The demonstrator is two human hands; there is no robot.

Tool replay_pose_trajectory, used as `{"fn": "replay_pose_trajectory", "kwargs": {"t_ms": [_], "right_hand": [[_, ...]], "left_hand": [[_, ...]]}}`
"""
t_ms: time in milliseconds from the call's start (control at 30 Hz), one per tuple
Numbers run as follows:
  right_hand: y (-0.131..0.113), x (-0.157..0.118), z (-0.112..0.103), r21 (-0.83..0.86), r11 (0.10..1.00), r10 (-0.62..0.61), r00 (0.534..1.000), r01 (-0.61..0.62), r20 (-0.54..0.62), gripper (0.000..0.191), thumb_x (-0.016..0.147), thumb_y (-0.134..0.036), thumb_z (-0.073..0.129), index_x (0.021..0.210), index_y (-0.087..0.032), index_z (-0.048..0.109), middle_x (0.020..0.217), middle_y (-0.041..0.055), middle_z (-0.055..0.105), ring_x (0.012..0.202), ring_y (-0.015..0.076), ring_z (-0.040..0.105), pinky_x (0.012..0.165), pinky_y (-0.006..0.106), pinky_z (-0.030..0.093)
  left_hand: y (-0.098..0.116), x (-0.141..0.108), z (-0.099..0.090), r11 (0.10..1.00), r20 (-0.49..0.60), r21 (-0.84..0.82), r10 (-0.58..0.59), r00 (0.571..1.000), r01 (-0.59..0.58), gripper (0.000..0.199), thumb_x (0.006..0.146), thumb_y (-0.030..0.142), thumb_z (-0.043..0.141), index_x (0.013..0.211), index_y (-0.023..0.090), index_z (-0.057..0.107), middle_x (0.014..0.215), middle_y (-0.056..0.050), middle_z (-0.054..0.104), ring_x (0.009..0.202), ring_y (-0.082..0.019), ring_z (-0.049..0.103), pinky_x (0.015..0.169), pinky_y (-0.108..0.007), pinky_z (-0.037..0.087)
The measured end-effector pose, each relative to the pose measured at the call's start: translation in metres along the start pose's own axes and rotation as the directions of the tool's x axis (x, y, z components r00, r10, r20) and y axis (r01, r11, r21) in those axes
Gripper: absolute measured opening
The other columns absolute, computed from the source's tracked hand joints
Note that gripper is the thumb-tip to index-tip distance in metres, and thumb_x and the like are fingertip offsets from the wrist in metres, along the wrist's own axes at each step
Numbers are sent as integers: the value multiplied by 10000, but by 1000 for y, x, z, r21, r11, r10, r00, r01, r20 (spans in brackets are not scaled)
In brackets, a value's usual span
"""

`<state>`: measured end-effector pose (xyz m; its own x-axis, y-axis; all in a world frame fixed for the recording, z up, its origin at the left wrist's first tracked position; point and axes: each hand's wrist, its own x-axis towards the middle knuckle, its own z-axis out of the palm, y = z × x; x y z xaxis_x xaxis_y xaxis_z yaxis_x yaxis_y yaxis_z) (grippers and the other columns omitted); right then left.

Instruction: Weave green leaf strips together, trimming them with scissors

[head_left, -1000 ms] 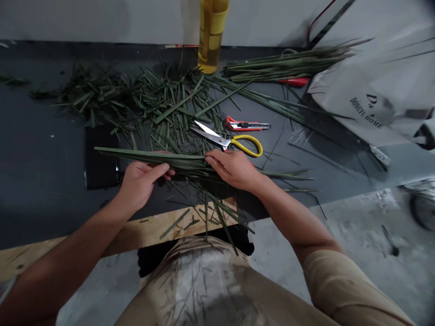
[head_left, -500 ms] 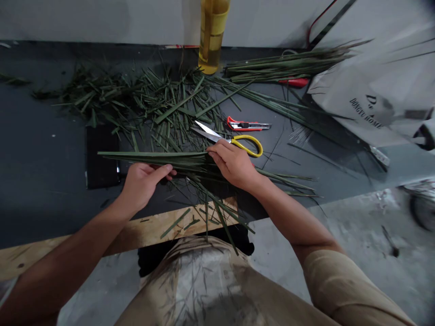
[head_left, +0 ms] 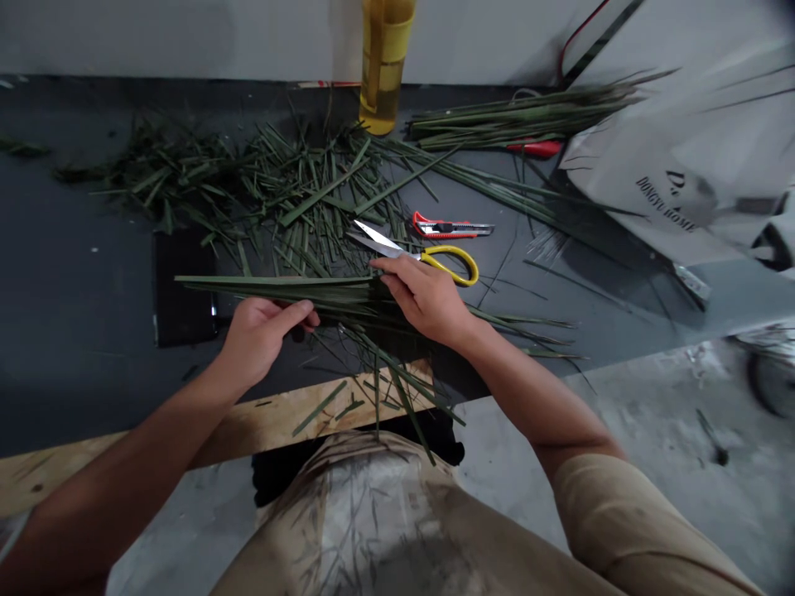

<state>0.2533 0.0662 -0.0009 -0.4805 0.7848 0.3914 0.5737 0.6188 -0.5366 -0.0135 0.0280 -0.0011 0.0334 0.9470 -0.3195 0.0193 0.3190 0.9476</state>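
A bundle of long green leaf strips point(head_left: 279, 287) lies across both hands, its ends pointing left. My left hand point(head_left: 264, 335) is closed round the lower side of the bundle, thumb on top. Further right, my right hand point(head_left: 422, 298) grips the bundle from above, its index finger stretched along the upper edge. Just behind my right hand are scissors with yellow handles point(head_left: 453, 263), blades apart, and a red utility knife point(head_left: 452, 227). Loose strips hang from the bundle over the wooden edge board point(head_left: 267, 415).
Cut leaf pieces point(head_left: 248, 182) are heaped behind the hands. A yellow bottle point(head_left: 382, 74) stands at the wall. A black phone-like slab point(head_left: 183, 290) lies left. Long leaves point(head_left: 509, 120) and a white printed bag point(head_left: 671, 182) are at the right.
The view has shifted slightly. My right index finger has stretched a little further left over the bundle; my left hand keeps its hold.
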Motion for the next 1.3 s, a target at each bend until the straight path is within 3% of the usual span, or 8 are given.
{"fn": "replay_pose_trajectory", "kwargs": {"t_ms": [100, 233, 433, 633, 767, 1000, 1133, 1300], "right_hand": [[0, 0, 0, 28, 1000, -8, 1000, 8, 8, 292, 1092, -222, 464, 1264, -144, 686, 1056, 107, 769, 901, 177, 711, 798, 312, 539], [2, 1, -7, 57, 998, -10, 995, 4, 103, 279, 1065, -274, 539, 1262, -162, 702, 1117, 118, 790, 950, 198, 738, 856, 345, 572], [3, 2, -19, 148, 987, 24, 978, -56, 207, 338, 1015, -300, 630, 1311, -158, 709, 1200, 112, 800, 1050, 206, 762, 926, 342, 595], [-3, -1, -12, 163, 987, -28, 988, 3, 154, 294, 1015, -302, 640, 1267, -170, 712, 1125, 100, 793, 1002, 190, 749, 902, 336, 589], [-5, -3, -5, 96, 994, -71, 991, 60, 117, 286, 1036, -320, 616, 1258, -168, 714, 1063, 95, 786, 931, 183, 744, 815, 305, 574], [-6, -4, -3, -29, 996, -80, 989, 84, 128, 324, 1052, -379, 593, 1244, -153, 725, 977, 88, 782, 844, 175, 720, 731, 283, 510], [-5, -3, -2, -64, 994, -76, 985, 86, 152, 303, 1074, -383, 550, 1134, -159, 746, 919, 78, 762, 795, 160, 678, 697, 280, 463], [-5, -3, 0, -114, 992, -39, 988, 57, 151, 321, 1083, -392, 524, 1024, -169, 747, 911, 78, 747, 793, 162, 655, 699, 288, 451]], "left_hand": [[4, -1, 3, 998, -9, -66, -9, 1000, 8, 158, 786, 314, 817, 721, 172, 800, 785, -68, 799, 720, -189, 714, 690, -286, 584], [12, -1, 7, 986, -60, -166, -32, 998, 21, 136, 754, 257, 808, 851, 167, 774, 827, -51, 794, 762, -206, 744, 688, -300, 610], [18, -1, 10, 966, -100, -257, -8, 995, -19, 291, 736, 160, 775, 1019, 213, 733, 846, -13, 764, 750, -169, 740, 662, -262, 612], [12, -2, 10, 984, -44, -179, -11, 999, 3, 469, 702, 272, 878, 1133, 200, 710, 959, -25, 761, 826, -197, 753, 701, -297, 655], [8, -3, 9, 994, -27, -110, 15, 1000, -18, 451, 690, 261, 914, 1101, 198, 740, 1023, -28, 769, 821, -181, 737, 706, -279, 655], [7, -4, 9, 1000, -25, -18, -10, 1000, 10, 441, 655, 305, 930, 1051, 194, 768, 904, -25, 769, 748, -196, 712, 718, -303, 649], [4, -4, 7, 1000, 11, 8, -7, 1000, 7, 426, 681, 321, 926, 1065, 215, 775, 964, -27, 771, 796, -197, 717, 749, -291, 638], [0, -4, 4, 1000, 40, -11, -11, 999, 12, 369, 731, 316, 911, 1066, 241, 776, 871, 6, 740, 716, -151, 687, 729, -249, 610]]}}
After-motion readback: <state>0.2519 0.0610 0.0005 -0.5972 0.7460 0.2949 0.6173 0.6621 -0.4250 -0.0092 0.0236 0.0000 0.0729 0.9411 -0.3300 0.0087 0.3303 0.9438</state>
